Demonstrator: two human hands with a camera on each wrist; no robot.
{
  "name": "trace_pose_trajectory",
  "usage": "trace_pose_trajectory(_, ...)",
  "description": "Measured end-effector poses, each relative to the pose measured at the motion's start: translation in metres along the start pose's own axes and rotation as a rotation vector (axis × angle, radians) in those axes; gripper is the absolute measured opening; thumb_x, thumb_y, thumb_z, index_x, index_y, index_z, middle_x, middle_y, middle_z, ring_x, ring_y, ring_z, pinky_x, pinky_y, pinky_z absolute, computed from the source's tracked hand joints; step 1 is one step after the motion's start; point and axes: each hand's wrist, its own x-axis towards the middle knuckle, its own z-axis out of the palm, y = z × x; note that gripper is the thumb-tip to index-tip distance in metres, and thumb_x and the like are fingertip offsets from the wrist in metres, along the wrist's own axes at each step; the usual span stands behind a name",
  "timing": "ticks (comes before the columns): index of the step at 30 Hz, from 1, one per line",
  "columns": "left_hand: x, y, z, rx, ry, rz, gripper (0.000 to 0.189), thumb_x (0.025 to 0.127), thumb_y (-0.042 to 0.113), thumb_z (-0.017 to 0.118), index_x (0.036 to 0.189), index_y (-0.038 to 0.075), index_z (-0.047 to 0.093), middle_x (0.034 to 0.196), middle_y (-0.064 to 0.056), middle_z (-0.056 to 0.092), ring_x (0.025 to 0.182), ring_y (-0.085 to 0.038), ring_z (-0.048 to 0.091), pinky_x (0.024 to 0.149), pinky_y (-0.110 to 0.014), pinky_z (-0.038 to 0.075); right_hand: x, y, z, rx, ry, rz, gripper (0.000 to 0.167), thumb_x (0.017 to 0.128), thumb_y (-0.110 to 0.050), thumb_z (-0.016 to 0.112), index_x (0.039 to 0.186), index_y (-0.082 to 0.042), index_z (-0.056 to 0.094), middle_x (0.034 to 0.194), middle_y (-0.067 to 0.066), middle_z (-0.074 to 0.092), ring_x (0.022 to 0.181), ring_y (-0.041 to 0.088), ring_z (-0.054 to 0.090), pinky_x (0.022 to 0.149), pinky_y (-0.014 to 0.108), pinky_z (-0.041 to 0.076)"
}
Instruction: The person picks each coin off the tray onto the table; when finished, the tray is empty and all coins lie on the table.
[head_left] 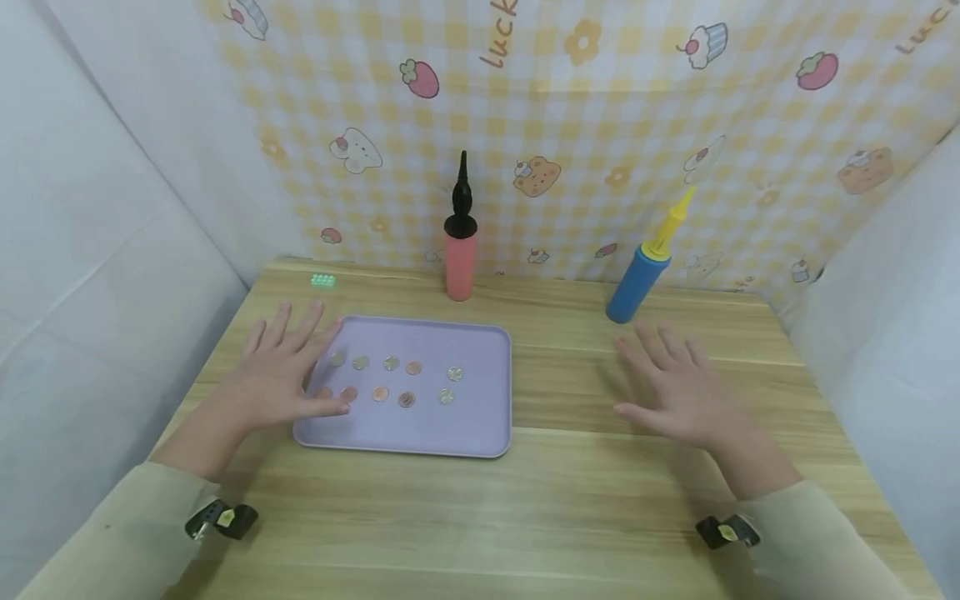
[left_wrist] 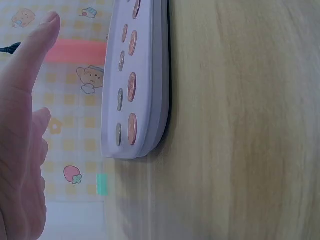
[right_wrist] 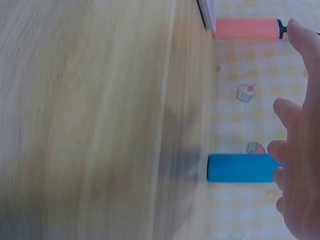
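Left hand: fingers spread, holding nothing, raised over the left end of the lilac tray. The tray's long axis runs left to right, extending rightward from this nearer hand; coins lie on it in two rough rows. Right hand: fingers spread, nothing held, well right of the tray. Blue pump stands beyond it; pink pump stands behind the tray.

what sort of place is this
Probably a small staged tabletop booth, perhaps set up for recording: a wood-grain table stands against a yellow-checked, cartoon-printed backdrop, with plain white coverings enclosing it on both sides.
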Motion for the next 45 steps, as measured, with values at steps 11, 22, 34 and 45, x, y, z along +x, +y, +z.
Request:
trace_pose_trajectory(11,0.004,-0.016,0.054,-0.267,0.036,-0.043,0.131,0.078,0.072,0.084,0.173,0.012,0.016,0.175,-0.028,0.005,0.152,-0.068,0.001,0.114,-0.087,-0.001,0.044,-0.046,0.033,0.325,0.128,-0.092,0.085,0.095,-0.048,0.076,0.163,-0.008,0.043,0.166,0.026,0.039,0.152,0.051,0.033,0.119,0.074,0.027)
trace_pose_trajectory(22,-0.001,-0.015,0.070,-0.326,0.033,-0.093,0.156,0.062,0.083,0.087,0.171,0.002,0.010,0.175,-0.027,0.006,0.156,-0.061,0.002,0.120,-0.077,-0.007,0.087,-0.097,0.072,0.621,0.172,-0.091,0.062,0.095,-0.039,0.080,0.147,-0.008,0.064,0.162,0.017,0.047,0.150,0.039,0.040,0.123,0.061,0.031)
trace_pose_trajectory(34,-0.004,-0.013,0.071,-0.337,0.042,-0.114,0.155,0.065,0.081,0.087,0.169,-0.002,0.009,0.176,-0.025,0.009,0.158,-0.058,0.003,0.123,-0.073,-0.006,0.128,-0.135,0.086,0.488,0.289,-0.126,0.030,0.095,-0.033,0.082,0.121,-0.017,0.081,0.149,0.015,0.061,0.145,0.040,0.044,0.119,0.063,0.031)
trace_pose_trajectory(45,-0.004,-0.014,0.073,-0.341,0.065,-0.113,0.155,0.064,0.078,0.090,0.169,-0.003,0.008,0.174,-0.027,0.015,0.158,-0.057,0.005,0.124,-0.072,-0.004,0.150,-0.160,0.086,0.417,0.269,-0.101,0.025,0.094,-0.031,0.083,0.118,-0.025,0.083,0.149,0.011,0.062,0.146,0.039,0.041,0.118,0.067,0.028)
